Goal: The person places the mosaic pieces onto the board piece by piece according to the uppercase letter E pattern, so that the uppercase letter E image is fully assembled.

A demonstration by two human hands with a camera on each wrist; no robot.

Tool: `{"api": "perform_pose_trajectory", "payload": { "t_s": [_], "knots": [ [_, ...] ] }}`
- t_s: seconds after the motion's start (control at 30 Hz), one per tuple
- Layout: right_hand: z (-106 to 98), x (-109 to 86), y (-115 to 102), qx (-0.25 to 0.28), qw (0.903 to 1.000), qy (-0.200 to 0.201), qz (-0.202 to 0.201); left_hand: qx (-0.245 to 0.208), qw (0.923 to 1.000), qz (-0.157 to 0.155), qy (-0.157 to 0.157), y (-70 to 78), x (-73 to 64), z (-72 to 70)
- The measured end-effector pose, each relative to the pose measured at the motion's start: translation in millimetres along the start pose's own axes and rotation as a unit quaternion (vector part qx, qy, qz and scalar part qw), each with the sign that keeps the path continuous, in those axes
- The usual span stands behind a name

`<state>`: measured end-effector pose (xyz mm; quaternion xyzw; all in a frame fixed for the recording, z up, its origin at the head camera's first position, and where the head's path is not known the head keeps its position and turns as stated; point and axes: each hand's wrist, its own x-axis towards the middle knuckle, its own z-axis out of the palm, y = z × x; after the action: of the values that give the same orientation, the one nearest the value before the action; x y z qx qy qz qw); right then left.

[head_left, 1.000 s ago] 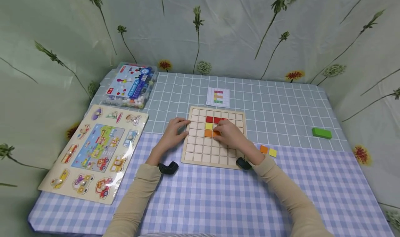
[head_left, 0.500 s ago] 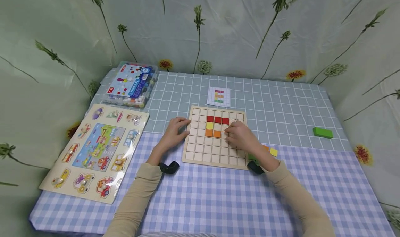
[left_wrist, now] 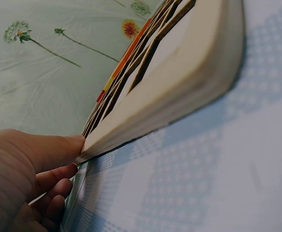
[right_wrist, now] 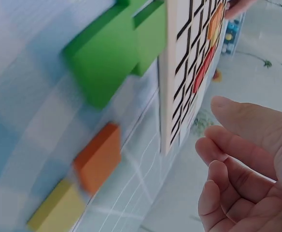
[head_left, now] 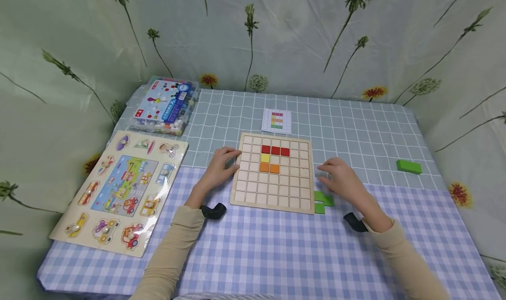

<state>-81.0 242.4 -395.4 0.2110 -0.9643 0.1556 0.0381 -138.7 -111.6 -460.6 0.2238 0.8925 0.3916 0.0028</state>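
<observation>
A wooden grid board (head_left: 272, 200) lies in the middle of the table. On it sit red tiles (head_left: 275, 150) in a row, one yellow tile (head_left: 265, 158) below their left end, and two orange tiles (head_left: 269, 168) under that. My left hand (head_left: 219, 165) touches the board's left edge with thumb and fingertips, as the left wrist view also shows. Off the right edge hovers my right hand (head_left: 343, 179), holding nothing, thumb apart from its loosely bent fingers. Green tiles (head_left: 324, 198) lie beside the board; a loose orange tile (right_wrist: 98, 158) and yellow tile (right_wrist: 58, 209) show in the right wrist view.
A pattern card (head_left: 276, 121) lies behind the board. At far right is a green block (head_left: 409, 167). A picture puzzle board (head_left: 166, 203) and a clear box of coloured pieces (head_left: 164, 106) occupy the left side.
My right hand has let go of the second orange tile in its cell and moved right, off the board, uncovering the green tiles. The left hand has stayed at the left edge.
</observation>
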Motion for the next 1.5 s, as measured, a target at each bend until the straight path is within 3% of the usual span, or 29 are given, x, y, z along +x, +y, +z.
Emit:
{"api": "perform_pose_trajectory", "payload": {
  "t_s": [0.23, 0.7, 1.0, 1.13, 1.33, 1.5],
  "knots": [
    [-4.6, -13.6, 9.7, 0.010, 0.9984, -0.020, 0.051, 0.001, 0.9999, 0.008, 0.006, 1.2, 0.5, -1.7],
    [-2.0, -25.0, 18.1, 0.000, 0.9981, -0.017, 0.060, -0.005, 1.0000, 0.000, 0.008, 0.9, 0.7, -4.2],
    [3.3, -29.3, 21.6, -0.004, 0.9927, -0.070, 0.098, -0.003, 1.0000, 0.000, 0.009, 0.6, -1.7, -4.9],
    [4.8, -29.8, 21.7, -0.008, 0.9944, -0.057, 0.088, -0.003, 0.9999, 0.004, 0.011, 0.0, -1.1, -4.6],
    [7.0, -26.7, 18.4, 0.007, 0.9990, -0.005, 0.044, -0.006, 0.9998, 0.012, 0.011, 0.4, -0.5, -2.9],
    [10.0, -17.3, 9.6, 0.017, 0.9997, 0.010, 0.010, -0.009, 0.9999, 0.007, 0.008, 0.2, 0.1, -0.7]
  ]
}}
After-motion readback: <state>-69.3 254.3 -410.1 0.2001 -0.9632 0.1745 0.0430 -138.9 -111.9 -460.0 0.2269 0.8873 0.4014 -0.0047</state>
